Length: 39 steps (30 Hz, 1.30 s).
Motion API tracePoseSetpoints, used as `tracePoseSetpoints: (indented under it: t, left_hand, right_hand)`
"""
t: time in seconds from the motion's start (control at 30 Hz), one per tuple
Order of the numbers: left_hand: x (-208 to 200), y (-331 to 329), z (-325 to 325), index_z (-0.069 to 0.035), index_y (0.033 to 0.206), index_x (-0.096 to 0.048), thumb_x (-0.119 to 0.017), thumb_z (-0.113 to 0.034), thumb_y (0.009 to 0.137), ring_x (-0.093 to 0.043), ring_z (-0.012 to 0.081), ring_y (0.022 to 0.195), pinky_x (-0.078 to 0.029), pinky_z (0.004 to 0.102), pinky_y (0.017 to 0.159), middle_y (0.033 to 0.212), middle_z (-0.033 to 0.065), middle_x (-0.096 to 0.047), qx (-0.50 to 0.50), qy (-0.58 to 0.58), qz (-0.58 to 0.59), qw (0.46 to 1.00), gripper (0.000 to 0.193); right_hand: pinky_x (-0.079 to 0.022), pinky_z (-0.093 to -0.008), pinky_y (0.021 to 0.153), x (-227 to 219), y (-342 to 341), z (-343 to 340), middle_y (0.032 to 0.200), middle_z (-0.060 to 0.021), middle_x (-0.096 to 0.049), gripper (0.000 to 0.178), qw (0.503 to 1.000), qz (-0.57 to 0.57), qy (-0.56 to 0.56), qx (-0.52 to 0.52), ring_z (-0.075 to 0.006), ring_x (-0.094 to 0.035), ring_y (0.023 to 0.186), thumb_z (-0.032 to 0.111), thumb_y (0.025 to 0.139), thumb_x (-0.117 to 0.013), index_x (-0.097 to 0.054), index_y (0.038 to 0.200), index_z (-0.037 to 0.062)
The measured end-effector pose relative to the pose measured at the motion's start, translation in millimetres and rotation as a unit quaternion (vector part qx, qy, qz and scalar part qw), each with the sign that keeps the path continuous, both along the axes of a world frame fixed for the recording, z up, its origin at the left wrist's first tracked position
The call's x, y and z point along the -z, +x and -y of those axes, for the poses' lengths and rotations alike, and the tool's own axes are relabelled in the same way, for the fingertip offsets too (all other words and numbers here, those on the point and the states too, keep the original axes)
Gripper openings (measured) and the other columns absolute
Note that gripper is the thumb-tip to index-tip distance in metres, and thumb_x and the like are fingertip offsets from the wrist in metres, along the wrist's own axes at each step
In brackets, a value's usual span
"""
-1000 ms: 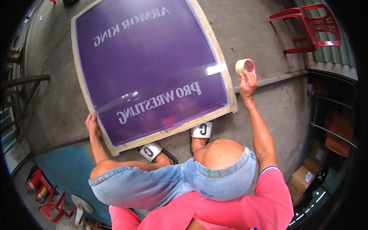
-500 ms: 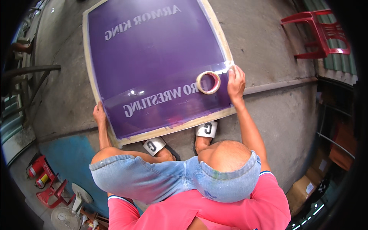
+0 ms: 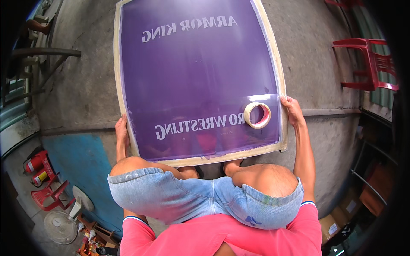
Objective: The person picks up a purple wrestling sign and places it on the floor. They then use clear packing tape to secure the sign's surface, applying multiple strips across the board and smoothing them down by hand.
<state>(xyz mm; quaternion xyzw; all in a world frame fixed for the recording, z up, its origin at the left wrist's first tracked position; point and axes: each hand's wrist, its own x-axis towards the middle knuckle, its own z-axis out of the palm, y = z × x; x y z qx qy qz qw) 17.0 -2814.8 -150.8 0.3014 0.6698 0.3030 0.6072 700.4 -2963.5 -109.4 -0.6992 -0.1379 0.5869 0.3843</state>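
Observation:
In front of my knees I hold a large screen-printing frame [image 3: 273, 47] with a pale border. Its purple mesh [image 3: 192, 77] carries mirrored light lettering near the top and bottom. My left hand [image 3: 122, 133] grips the left border near the lower corner. At the right border my right hand [image 3: 293, 112] is closed on the edge, thumb on top and the fingertips partly hidden. A roll of pale tape [image 3: 248, 116] with a pink core lies flat on the mesh at the lower right, covering part of the lettering.
Red plastic chairs [image 3: 361, 64] stand at the far right. At the lower left are fire extinguishers [image 3: 35, 164], a red chair [image 3: 49, 194] and a fan [image 3: 60, 227]. Cardboard boxes [image 3: 331, 226] sit at the lower right. A blue patch [image 3: 81, 166] covers the floor at left.
The frame has turned to sit straighter and shifted right in view, with its lower edge now hiding most of my feet. Both hands keep their grip; the tape roll stays on the mesh.

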Motion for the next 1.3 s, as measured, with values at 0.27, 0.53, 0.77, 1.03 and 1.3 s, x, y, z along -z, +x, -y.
tracePoseSetpoints:
  t: [0.27,0.53,0.77,1.03,1.3]
  left_hand:
    - [-8,-7,-24,-0.005,0.091,-0.070,-0.061,-0.041,0.098,-0.056,0.0094,0.079,-0.041,0.0256,0.064,0.084,-0.0015,-0.064,-0.098,0.084,-0.280,0.951,0.037]
    - [-75,127,-45,-0.003,0.117,-0.069,-0.068,-0.020,0.095,-0.065,0.0185,0.103,-0.051,0.0309,0.090,0.113,0.0107,-0.069,0.094,0.292,-0.192,0.932,0.028]
    - [-85,291,19,-0.005,0.136,-0.056,-0.080,-0.026,0.079,-0.048,0.0324,0.121,-0.042,0.0409,0.103,0.128,0.0172,-0.051,0.465,0.409,0.079,0.781,0.065]
    - [-67,264,32,0.001,0.108,-0.071,-0.076,-0.005,0.080,-0.066,0.0300,0.104,-0.053,0.0375,0.090,0.110,0.0158,-0.070,0.291,0.407,0.115,0.858,0.028]
    - [-72,220,32,0.002,0.087,-0.062,-0.066,0.004,0.086,-0.062,0.0229,0.088,-0.050,0.0332,0.078,0.090,0.0111,-0.062,0.202,0.373,-0.027,0.905,0.004]
  right_hand:
    - [-0.047,-0.0391,0.081,-54,-59,14,0.099,-0.0154,-0.065,0.032,0.780,0.598,0.157,-0.096,-0.0310,-0.058,0.095,0.030,0.094,-0.065,-0.066,0.104,-0.0006]
    - [-0.043,-0.0416,0.091,-62,-140,27,0.104,-0.0070,-0.063,0.036,0.652,0.579,0.281,-0.400,-0.0291,-0.055,0.110,0.013,0.070,-0.082,-0.066,0.102,0.0034]
    - [-0.046,-0.0408,0.084,-74,-186,9,0.086,-0.0063,-0.065,0.024,0.731,0.482,0.359,-0.324,-0.0290,-0.059,0.095,-0.001,0.067,-0.076,-0.065,0.088,0.0044]
    - [-0.048,-0.0399,0.081,-71,-238,-15,0.084,-0.0086,-0.065,0.020,0.818,0.362,0.370,-0.250,-0.0288,-0.059,0.089,0.001,0.068,-0.079,-0.066,0.083,0.0025]
    - [-0.041,-0.0407,0.076,-65,-265,-51,0.079,-0.0082,-0.064,0.021,0.816,0.294,0.367,-0.334,-0.0257,-0.060,0.080,0.017,0.077,-0.078,-0.065,0.087,0.0033]
